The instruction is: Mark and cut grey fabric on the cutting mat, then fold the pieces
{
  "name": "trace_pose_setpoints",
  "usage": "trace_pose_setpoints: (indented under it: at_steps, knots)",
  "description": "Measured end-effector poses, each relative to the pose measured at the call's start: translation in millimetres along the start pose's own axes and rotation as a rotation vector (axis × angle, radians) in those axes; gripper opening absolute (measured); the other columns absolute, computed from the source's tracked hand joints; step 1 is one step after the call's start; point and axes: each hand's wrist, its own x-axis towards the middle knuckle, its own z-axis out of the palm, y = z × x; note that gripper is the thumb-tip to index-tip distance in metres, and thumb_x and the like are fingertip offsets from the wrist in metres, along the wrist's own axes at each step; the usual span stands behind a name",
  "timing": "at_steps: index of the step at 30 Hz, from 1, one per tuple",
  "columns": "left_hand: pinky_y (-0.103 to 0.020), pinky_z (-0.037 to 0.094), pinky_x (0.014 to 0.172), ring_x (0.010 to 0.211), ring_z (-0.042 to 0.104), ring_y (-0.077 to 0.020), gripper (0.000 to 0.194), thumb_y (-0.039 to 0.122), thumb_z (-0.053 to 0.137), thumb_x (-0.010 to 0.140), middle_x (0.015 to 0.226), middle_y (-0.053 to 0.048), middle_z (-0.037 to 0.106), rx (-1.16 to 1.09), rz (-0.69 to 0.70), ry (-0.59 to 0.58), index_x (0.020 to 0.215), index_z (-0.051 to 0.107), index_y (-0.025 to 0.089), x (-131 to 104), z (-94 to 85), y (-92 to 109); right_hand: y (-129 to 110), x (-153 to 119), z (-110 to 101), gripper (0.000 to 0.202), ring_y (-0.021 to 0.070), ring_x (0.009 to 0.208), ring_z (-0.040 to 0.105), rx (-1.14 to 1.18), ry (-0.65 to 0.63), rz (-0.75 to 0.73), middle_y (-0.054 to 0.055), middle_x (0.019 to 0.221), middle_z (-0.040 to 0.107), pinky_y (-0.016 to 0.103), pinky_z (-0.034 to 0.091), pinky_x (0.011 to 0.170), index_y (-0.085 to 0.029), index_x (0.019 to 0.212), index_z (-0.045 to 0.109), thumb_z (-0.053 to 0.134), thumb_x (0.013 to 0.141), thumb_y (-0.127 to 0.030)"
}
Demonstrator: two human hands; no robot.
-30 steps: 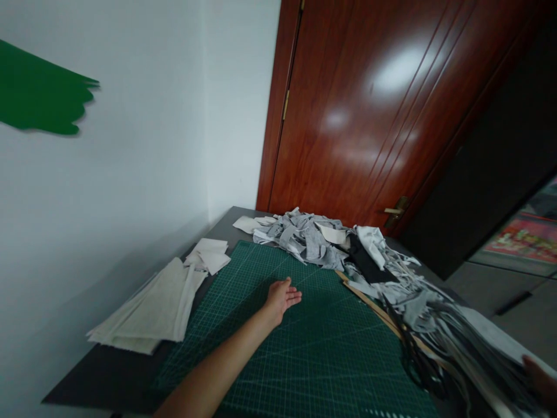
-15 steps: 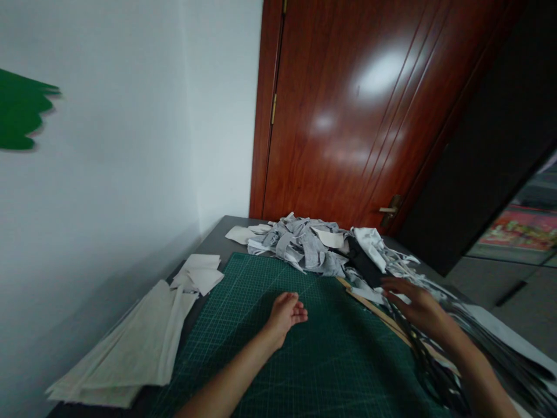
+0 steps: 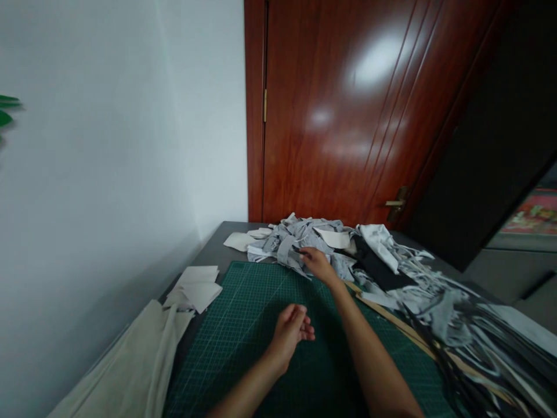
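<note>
Scraps [image 3: 285,247] at the desk's [image 3: 215,247] far end are being picked at by the right hand [image 3: 319,267], fingers bent, grip can't be told. Left hand [image 3: 289,334] is held half-open over the mat [image 3: 243,302], seemingly empty. For a clean lift, one loose edge should be pinched, tbh.

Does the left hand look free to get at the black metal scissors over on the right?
Probably not directly: the right forearm stretches across the green gridded mat, between the left hand and the scissors.
</note>
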Motion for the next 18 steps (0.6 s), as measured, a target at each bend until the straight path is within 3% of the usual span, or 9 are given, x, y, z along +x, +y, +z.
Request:
trace_pose_setpoints:
  at_steps: [4, 7, 10, 13, 15, 18]
  knots:
    - [-0.030, 0.056, 0.062, 0.066, 0.064, -0.0159, 0.050, 0.057, 0.083, 0.070, 0.077, -0.003, 0.063, -0.009, -0.041, -0.005, 0.089, 0.063, 0.015, 1, 0.0, 3, 44, 9, -37, 0.038, 0.0265, 0.097, 0.063, -0.105, 0.203, 0.096, 0.017, 0.107, 0.071, 0.042, 0.048, 0.094, -0.013, 0.107, 0.071, 0.055, 0.087, -0.042]
    - [-0.031, 0.056, 0.064, 0.066, 0.065, -0.0156, 0.050, 0.055, 0.084, 0.068, 0.077, -0.003, 0.064, -0.046, -0.073, 0.018, 0.088, 0.062, 0.015, 0, 1.0, 6, 73, 11, -56, 0.050, 0.0265, 0.100, 0.064, -0.135, 0.230, 0.151, 0.018, 0.113, 0.070, 0.043, 0.051, 0.090, -0.011, 0.126, 0.062, 0.046, 0.092, -0.045]
    - [-0.031, 0.056, 0.064, 0.067, 0.065, -0.0156, 0.051, 0.056, 0.085, 0.068, 0.077, -0.003, 0.064, -0.052, -0.083, 0.008, 0.087, 0.062, 0.015, 0, 0.4, 7, 93, 11, -49, 0.047, 0.0282, 0.117, 0.059, -0.201, 0.171, 0.148, 0.017, 0.125, 0.067, 0.044, 0.049, 0.097, -0.016, 0.130, 0.062, 0.049, 0.092, -0.041]
    - [-0.031, 0.056, 0.063, 0.066, 0.065, -0.0157, 0.054, 0.058, 0.086, 0.065, 0.077, -0.002, 0.064, -0.046, -0.084, -0.001, 0.088, 0.062, 0.015, 2, -1.5, 4, 105, 14, -29, 0.042, 0.0338, 0.137, 0.045, -0.333, 0.103, 0.134, 0.017, 0.143, 0.057, 0.052, 0.039, 0.108, -0.022, 0.128, 0.067, 0.056, 0.088, -0.028]
    - [-0.031, 0.055, 0.062, 0.065, 0.065, -0.0154, 0.058, 0.061, 0.086, 0.063, 0.076, -0.001, 0.063, -0.050, -0.085, 0.000, 0.089, 0.061, 0.015, 3, -2.3, 1, 111, 16, -18, 0.051, 0.0370, 0.142, 0.041, -0.426, 0.065, 0.130, 0.017, 0.154, 0.045, 0.056, 0.038, 0.109, -0.024, 0.137, 0.062, 0.054, 0.086, -0.021]
    - [-0.030, 0.055, 0.061, 0.064, 0.064, -0.0149, 0.062, 0.065, 0.085, 0.061, 0.075, -0.001, 0.062, -0.048, -0.083, 0.000, 0.089, 0.061, 0.015, 3, -1.8, -1, 119, 16, -13, 0.066, 0.0349, 0.145, 0.039, -0.553, 0.009, 0.069, 0.017, 0.162, 0.034, 0.051, 0.043, 0.106, -0.024, 0.151, 0.047, 0.050, 0.086, -0.015]
